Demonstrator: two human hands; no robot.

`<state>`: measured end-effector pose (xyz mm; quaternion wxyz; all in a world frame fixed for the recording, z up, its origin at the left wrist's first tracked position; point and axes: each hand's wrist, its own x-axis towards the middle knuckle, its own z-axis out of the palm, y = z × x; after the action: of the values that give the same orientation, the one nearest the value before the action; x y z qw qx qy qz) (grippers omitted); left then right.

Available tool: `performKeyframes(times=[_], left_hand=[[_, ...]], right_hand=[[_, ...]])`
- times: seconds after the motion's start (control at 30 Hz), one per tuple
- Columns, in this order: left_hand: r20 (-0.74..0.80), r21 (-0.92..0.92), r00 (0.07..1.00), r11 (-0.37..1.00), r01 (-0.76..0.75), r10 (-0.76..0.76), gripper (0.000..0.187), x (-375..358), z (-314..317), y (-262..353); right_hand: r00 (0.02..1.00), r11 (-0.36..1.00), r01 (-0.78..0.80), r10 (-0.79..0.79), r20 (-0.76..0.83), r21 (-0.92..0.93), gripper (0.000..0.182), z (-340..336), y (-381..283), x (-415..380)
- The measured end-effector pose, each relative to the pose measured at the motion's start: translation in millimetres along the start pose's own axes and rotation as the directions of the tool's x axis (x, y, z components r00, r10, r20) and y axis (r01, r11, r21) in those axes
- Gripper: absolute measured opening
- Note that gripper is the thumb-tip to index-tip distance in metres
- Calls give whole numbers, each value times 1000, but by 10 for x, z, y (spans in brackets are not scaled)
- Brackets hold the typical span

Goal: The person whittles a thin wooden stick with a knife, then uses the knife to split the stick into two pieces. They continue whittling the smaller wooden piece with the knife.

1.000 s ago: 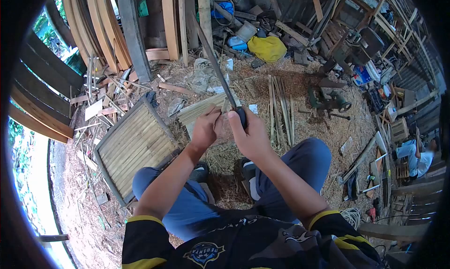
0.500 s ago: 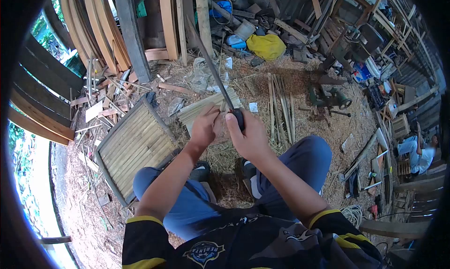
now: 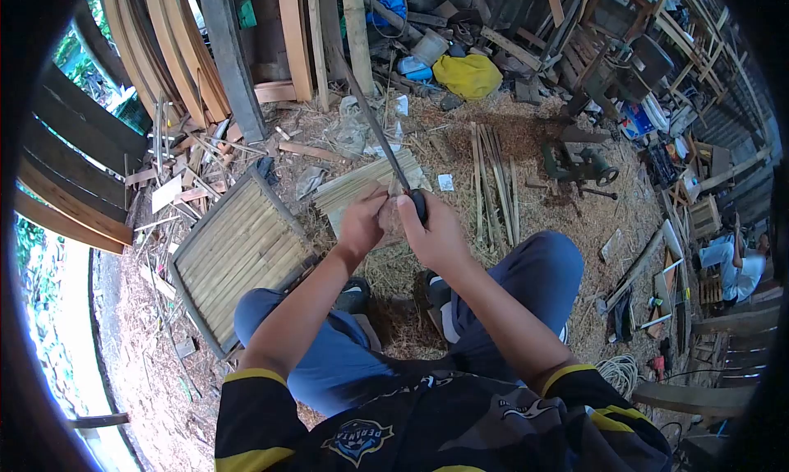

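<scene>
My right hand (image 3: 431,234) is wrapped round the black handle (image 3: 418,202) of a long machete (image 3: 376,125), its thumb laid along the handle. The dark blade points away from me, up and slightly left. My left hand (image 3: 362,224) is closed close beside the handle end of the blade, its fingers pinching a thin pale strip (image 3: 392,197) that is mostly hidden. Beyond my hands, a bundle of thin bamboo strips (image 3: 349,194) lies on the ground. To the left lies a framed bamboo slat panel (image 3: 242,262).
Several long strips (image 3: 496,184) lie ahead on the shaving-covered ground. A green metal vise (image 3: 578,166) is at the right. Curved planks (image 3: 168,49) lean at the back left, near a yellow cloth (image 3: 467,77). Another person (image 3: 744,271) sits at the far right.
Both hands keep nearly the same place and grip, with the machete tilted about as before. The view has shifted very slightly.
</scene>
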<state>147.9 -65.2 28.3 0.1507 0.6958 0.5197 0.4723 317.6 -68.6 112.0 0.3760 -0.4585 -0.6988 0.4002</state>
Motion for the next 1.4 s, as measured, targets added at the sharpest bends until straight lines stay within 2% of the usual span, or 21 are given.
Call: performKeyframes(times=[0.1, 0.2, 0.27, 0.4, 0.5, 0.63, 0.77, 0.9, 0.93, 1.03, 1.13, 1.27, 1.4], left_hand=[[-25, 19, 999, 1000, 21, -21, 3, 43, -10, 48], [-51, 65, 995, 994, -83, 86, 2, 113, -90, 180], [-24, 44, 999, 999, -31, 32, 2, -8, 37, -82], [37, 37, 994, 994, 101, -103, 3, -12, 7, -58], [17, 58, 1000, 998, 25, -26, 2, 20, 26, -51], [116, 104, 983, 986, 132, -143, 3, 14, 44, -139], [114, 122, 973, 974, 188, -202, 21, 42, 34, -221], [199, -38, 963, 981, 191, -180, 39, 188, -372, -224], [188, 162, 968, 977, 137, -167, 29, 249, -468, -311], [-122, 221, 954, 930, 294, -273, 25, 337, -711, -367], [-295, 186, 943, 958, 216, -155, 16, 396, -876, -347], [-414, 183, 894, 947, 264, -169, 12, 428, -922, -269], [-497, 179, 854, 945, 275, -154, 15, 440, -993, -208]], right_hand=[[998, 998, -51, 50, 38, 40, 42, -47, -57, 38], [997, 999, -43, 41, 62, 26, 43, -94, -139, 8], [995, 999, -49, 49, 86, 1, 44, -63, -110, -24], [996, 998, -62, 60, 64, 22, 44, -11, -46, 16], [997, 998, -63, 63, 50, -8, 43, -53, -41, 8], [997, 997, -66, 64, 48, 28, 43, -13, 78, 47], [997, 995, -74, 72, 31, 72, 43, 11, 132, 56], [996, 994, -84, 83, 25, 70, 45, -47, 98, 64], [995, 993, -97, 94, 38, 74, 45, -101, 12, 55], [997, 998, -68, 68, 28, 18, 40, -84, 12, 57], [996, 996, -86, 86, 27, -2, 43, 4, 87, 37], [997, 998, -56, 56, 46, 16, 47, 71, 177, 114], [992, 993, -119, 117, 53, 28, 46, -86, -141, 61]])
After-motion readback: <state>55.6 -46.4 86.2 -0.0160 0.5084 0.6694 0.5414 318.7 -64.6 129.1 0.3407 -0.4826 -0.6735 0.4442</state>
